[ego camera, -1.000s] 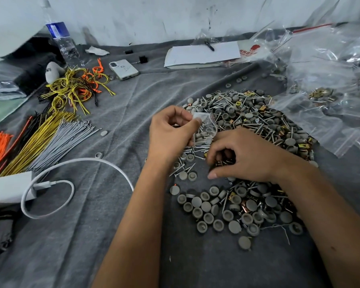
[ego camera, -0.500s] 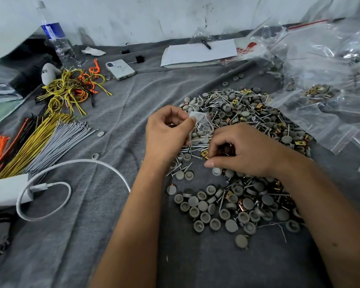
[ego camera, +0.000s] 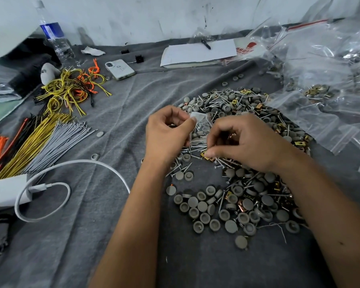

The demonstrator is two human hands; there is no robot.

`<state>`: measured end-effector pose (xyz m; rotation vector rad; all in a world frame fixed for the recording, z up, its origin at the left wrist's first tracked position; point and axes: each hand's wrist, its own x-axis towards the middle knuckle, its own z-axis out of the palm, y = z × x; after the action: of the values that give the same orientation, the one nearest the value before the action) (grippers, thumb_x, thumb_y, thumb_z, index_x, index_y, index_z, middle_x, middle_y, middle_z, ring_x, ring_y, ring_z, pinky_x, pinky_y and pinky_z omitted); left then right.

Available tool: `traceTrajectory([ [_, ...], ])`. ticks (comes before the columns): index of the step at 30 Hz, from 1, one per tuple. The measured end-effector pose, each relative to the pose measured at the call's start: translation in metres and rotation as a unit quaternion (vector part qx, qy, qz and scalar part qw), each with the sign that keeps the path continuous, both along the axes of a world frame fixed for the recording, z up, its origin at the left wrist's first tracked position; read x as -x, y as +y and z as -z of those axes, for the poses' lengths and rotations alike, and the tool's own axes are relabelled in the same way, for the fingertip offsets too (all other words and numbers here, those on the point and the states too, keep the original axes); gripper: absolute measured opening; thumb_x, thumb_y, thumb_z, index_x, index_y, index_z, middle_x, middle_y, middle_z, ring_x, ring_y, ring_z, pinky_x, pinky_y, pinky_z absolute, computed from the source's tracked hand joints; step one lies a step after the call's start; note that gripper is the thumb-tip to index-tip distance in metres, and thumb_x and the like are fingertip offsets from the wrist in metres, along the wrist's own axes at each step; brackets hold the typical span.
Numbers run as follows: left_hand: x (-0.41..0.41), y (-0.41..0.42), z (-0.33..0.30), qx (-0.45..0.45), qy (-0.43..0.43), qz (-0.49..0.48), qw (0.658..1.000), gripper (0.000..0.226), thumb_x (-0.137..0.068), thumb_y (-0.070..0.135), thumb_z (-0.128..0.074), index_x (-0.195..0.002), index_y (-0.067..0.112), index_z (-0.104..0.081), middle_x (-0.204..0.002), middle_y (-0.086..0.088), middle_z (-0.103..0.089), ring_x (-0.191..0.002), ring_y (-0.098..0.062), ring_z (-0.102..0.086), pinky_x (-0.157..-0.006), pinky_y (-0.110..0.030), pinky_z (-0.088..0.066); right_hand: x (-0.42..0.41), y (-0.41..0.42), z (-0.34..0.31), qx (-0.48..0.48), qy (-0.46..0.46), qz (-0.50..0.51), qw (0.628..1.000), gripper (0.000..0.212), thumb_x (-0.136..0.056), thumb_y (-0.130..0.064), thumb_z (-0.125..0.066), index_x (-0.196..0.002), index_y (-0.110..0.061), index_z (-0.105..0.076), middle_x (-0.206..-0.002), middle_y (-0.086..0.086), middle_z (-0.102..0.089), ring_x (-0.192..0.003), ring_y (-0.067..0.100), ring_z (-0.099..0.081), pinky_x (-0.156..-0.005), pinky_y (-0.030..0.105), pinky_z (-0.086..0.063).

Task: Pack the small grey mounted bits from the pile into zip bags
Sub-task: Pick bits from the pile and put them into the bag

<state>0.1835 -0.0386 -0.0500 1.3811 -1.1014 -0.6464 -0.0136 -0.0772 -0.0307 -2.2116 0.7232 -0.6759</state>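
Nearest the camera, two bare forearms reach out over a grey cloth (ego camera: pixel 75 235) that covers the surface. Between them lies the near end of the pile of grey mounted bits (ego camera: pixel 233 206): round grey caps, thin metal shanks, and some brass and copper clips mixed in. The pile runs away to the right, under and past both hands.

The right hand (ego camera: pixel 245 142) hovers low over the middle of the pile, its fingers curled tight with the tips bunched together; something small and coppery shows inside the curl, though what it is cannot be told. Just left of it, the left hand (ego camera: pixel 166 134) pinches a small clear zip bag (ego camera: pixel 202 125) between thumb and forefinger, holding it above the pile. A few bits show inside the bag.

To the left lie a white charger and cable (ego camera: pixel 50 183), bundles of grey, yellow and orange ties (ego camera: pixel 50 138), and looped yellow wires (ego camera: pixel 69 90). Farther back are a white phone (ego camera: pixel 120 69), a water bottle (ego camera: pixel 54 36) and a notepad (ego camera: pixel 197 53). Loose clear zip bags (ego camera: pixel 324 75) heap up at the far right.
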Motion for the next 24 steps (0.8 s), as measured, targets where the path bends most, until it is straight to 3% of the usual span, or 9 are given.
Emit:
traceTrajectory([
  [4, 0.003, 0.001, -0.001, -0.005, -0.001, 0.032, 0.999, 0.01, -0.089, 0.007, -0.076, -0.087, 0.005, -0.067, -0.062, -0.005, -0.064, -0.048, -0.017, -0.06, -0.05, -0.03, -0.052, -0.004, 0.001, 0.002, 0.079, -0.115, 0.092, 0.986, 0.013, -0.083, -0.02, -0.085, -0.088, -0.016, -0.074, -0.08, -0.008, -0.072, -0.075, 0.013, -0.069, -0.069, 0.028, -0.058],
  [12, 0.005, 0.001, -0.003, -0.01, 0.026, 0.046, 0.999, 0.009, -0.092, 0.001, -0.072, -0.086, 0.003, -0.066, -0.06, -0.004, -0.062, -0.047, -0.013, -0.058, -0.047, -0.023, -0.051, -0.009, 0.003, 0.005, 0.107, -0.117, 0.13, 0.979, 0.018, -0.086, -0.008, -0.081, -0.104, -0.012, -0.078, -0.091, -0.008, -0.076, -0.081, 0.002, -0.073, -0.074, 0.02, -0.059],
  [16, 0.003, 0.001, -0.002, -0.007, 0.025, 0.019, 0.999, 0.008, -0.092, 0.003, -0.073, -0.086, 0.004, -0.067, -0.063, -0.009, -0.065, -0.046, -0.016, -0.058, -0.047, -0.025, -0.05, -0.008, 0.004, 0.003, 0.136, -0.139, 0.151, 0.969, 0.014, -0.086, -0.011, -0.082, -0.1, -0.01, -0.077, -0.089, -0.006, -0.075, -0.081, 0.005, -0.072, -0.072, 0.019, -0.058],
  [20, 0.002, 0.0, -0.002, -0.002, 0.029, -0.005, 1.0, 0.009, -0.091, 0.004, -0.072, -0.084, 0.006, -0.067, -0.065, -0.009, -0.064, -0.045, -0.016, -0.058, -0.046, -0.025, -0.049, -0.011, 0.009, 0.002, 0.173, -0.104, 0.085, 0.976, 0.011, -0.086, -0.021, -0.083, -0.089, -0.013, -0.077, -0.083, -0.01, -0.073, -0.077, 0.002, -0.07, -0.073, 0.015, -0.053],
  [24, 0.0, -0.002, 0.0, -0.002, 0.025, -0.041, 0.999, 0.013, -0.088, 0.009, -0.074, -0.078, 0.013, -0.066, -0.06, -0.001, -0.063, -0.043, -0.015, -0.057, -0.046, -0.025, -0.048, -0.019, 0.015, 0.006, 0.131, 0.022, -0.049, 0.99, 0.01, -0.082, -0.029, -0.086, -0.089, -0.025, -0.08, -0.081, -0.019, -0.071, -0.074, 0.001, -0.067, -0.07, 0.019, -0.052],
])
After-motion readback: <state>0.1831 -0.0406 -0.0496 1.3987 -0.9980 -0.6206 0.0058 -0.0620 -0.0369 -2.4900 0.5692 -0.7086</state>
